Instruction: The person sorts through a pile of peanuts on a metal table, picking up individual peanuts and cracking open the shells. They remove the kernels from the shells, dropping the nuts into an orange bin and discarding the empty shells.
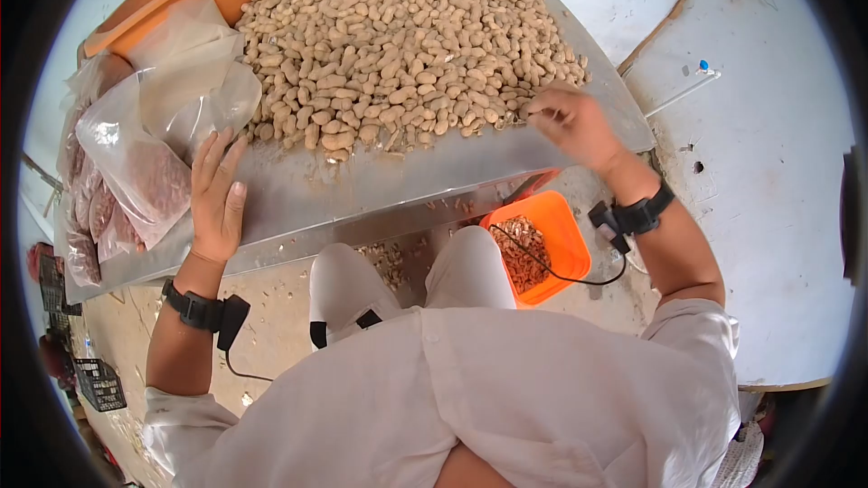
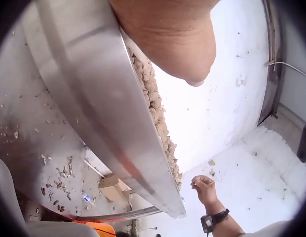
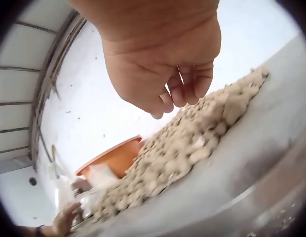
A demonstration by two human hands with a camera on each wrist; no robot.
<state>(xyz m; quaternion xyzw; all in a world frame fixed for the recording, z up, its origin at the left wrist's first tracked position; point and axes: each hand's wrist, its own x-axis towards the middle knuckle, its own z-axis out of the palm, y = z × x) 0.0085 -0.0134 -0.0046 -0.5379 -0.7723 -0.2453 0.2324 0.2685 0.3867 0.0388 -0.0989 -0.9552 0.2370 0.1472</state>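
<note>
A big heap of unshelled peanuts (image 1: 398,45) covers the metal table (image 1: 362,190). At the heap's right end is the right hand (image 1: 576,126), its fingers bent downward beside the outermost peanuts; in the right wrist view this hand (image 3: 168,69) shows curled fingers with gaps between them and nothing visible in them. The left hand (image 1: 217,194) lies with fingers extended at the table's front part, next to a clear plastic bag (image 1: 154,172) of reddish kernels. In the left wrist view only part of the left hand (image 2: 168,39) shows, above the table edge.
An orange basin (image 1: 181,0) stands behind the bags at the back left. Below the table's front edge, an orange container (image 1: 565,244) holds reddish pieces. Between it and the left side are the person's knees. Black crates (image 1: 98,384) and scattered bits lie on the floor.
</note>
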